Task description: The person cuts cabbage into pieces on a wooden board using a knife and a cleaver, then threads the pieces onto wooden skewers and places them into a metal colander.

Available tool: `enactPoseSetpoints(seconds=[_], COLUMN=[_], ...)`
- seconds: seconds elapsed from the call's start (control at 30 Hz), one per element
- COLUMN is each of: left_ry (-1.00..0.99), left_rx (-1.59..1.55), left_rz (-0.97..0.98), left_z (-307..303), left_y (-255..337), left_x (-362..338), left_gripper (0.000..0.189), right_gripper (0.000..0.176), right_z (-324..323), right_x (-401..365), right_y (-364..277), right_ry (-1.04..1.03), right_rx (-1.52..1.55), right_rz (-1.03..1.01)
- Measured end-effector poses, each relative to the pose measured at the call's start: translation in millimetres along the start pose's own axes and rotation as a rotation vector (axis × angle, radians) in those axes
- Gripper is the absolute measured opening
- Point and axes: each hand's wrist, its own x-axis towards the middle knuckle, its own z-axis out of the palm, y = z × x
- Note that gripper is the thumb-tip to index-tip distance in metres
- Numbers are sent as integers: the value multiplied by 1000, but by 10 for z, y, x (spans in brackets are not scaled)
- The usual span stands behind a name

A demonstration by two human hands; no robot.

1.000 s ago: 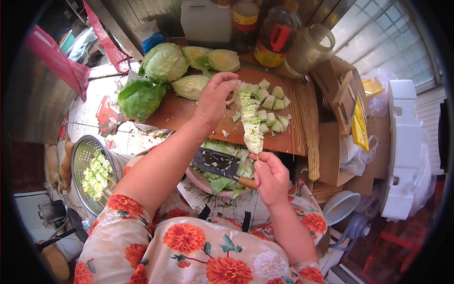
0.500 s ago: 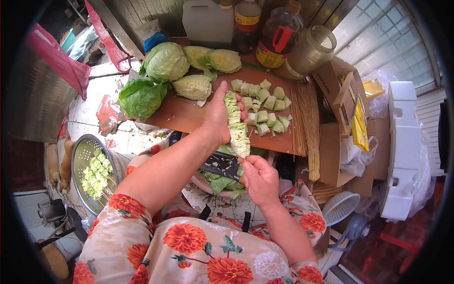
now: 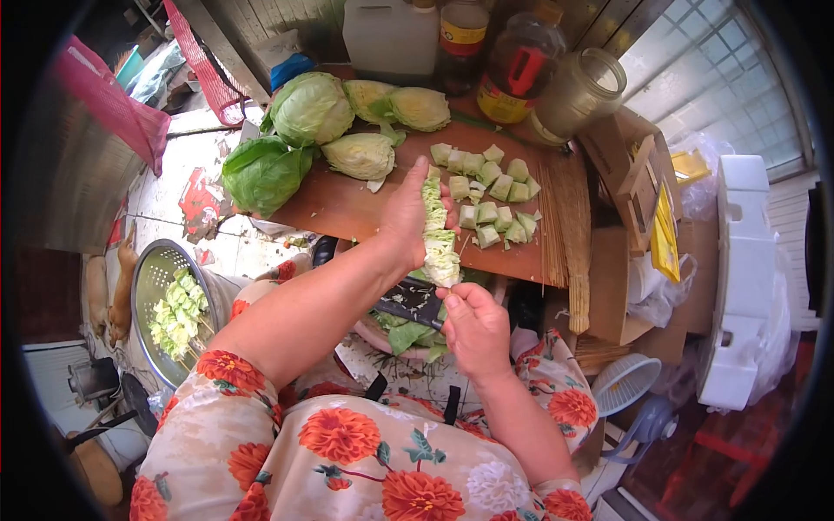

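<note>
A cabbage skewer (image 3: 440,252), a row of pale green pieces pressed close together, stands lengthwise between my hands. My left hand (image 3: 405,221) is wrapped along its side, thumb up, with fingertips showing on the far side. At the near end, the thumb and forefinger of my right hand (image 3: 478,328) pinch the skewer's lower tip; the stick itself barely shows. Beyond my left hand, cut cabbage chunks (image 3: 488,214) lie on the brown board (image 3: 326,204). Below the skewer, a dark cleaver blade (image 3: 413,301) with bits stuck on it rests over a basin of leaves (image 3: 404,337).
Whole and halved cabbages (image 3: 311,108) sit at the board's left. Thin bamboo sticks (image 3: 553,217) and a straw whisk (image 3: 576,260) lie at its right edge. Bottles and a glass jar (image 3: 580,91) stand behind. A metal colander (image 3: 158,260) with cabbage skewers is low left.
The view has shifted slightly, so the board and cabbages appear a little lower and to the right. Both hands keep their hold on the skewer, its pieces looking slightly more bunched.
</note>
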Motion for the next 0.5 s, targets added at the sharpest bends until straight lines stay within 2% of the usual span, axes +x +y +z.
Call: enactPoseSetpoints(seconds=[0.13, 0.27, 0.3, 0.33, 0.4, 0.43, 0.47, 0.5], left_ry=[47, 95, 36, 38, 139, 236, 236, 316], left_rx=[27, 17, 60, 50, 219, 297, 294, 331], left_rz=[-14, 80, 87, 93, 169, 82, 80, 174], left_z=[-21, -61, -103, -122, -125, -148, -211, -277], left_y=[33, 109, 164, 210, 327, 467, 579, 686], left_x=[1, 19, -17, -32, -48, -87, -95, -99], left_gripper=[50, 52, 60, 60, 75, 85, 85, 78], right_gripper=[15, 17, 18, 20, 22, 22, 21, 21], right_z=[33, 38, 45, 48, 51, 68, 82, 107], right_x=[35, 157, 173, 188, 219, 244, 276, 324], right_y=[30, 62, 42, 26, 51, 69, 90, 124], right_ry=[0, 6, -1, -6, -11, -12, -12, -10], right_rx=[-4, -108, -77, -46, -37, -24, -11, -13], right_rz=[9, -50, -47, -42, -17, -24, -31, -31])
